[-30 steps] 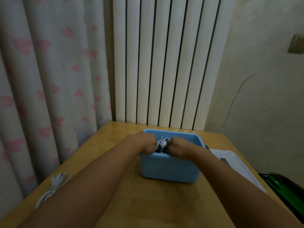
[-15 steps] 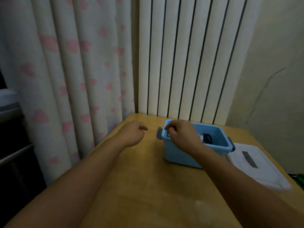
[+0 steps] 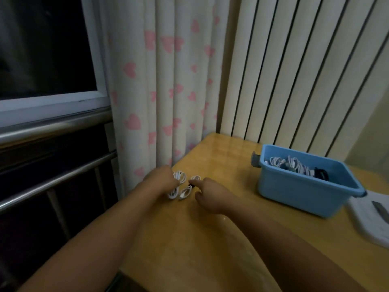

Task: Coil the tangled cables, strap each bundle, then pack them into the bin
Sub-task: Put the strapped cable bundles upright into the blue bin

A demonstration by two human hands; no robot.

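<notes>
A loose white cable lies near the left edge of the wooden table. My left hand grips its loops from the left. My right hand reaches in from the right, its index finger and thumb pinching a small dark piece at the cable's middle. The blue bin stands at the right of the table with several coiled white cables and something dark inside. Both hands are well left of the bin.
The bin's white lid lies flat to the right of the bin. A heart-patterned curtain and a ribbed white radiator stand behind the table. A window with metal rails is to the left.
Both hands left the bin and moved to the table's left edge, where they took hold of the loose white cable. My view swung left, so the bin now sits at the right.
</notes>
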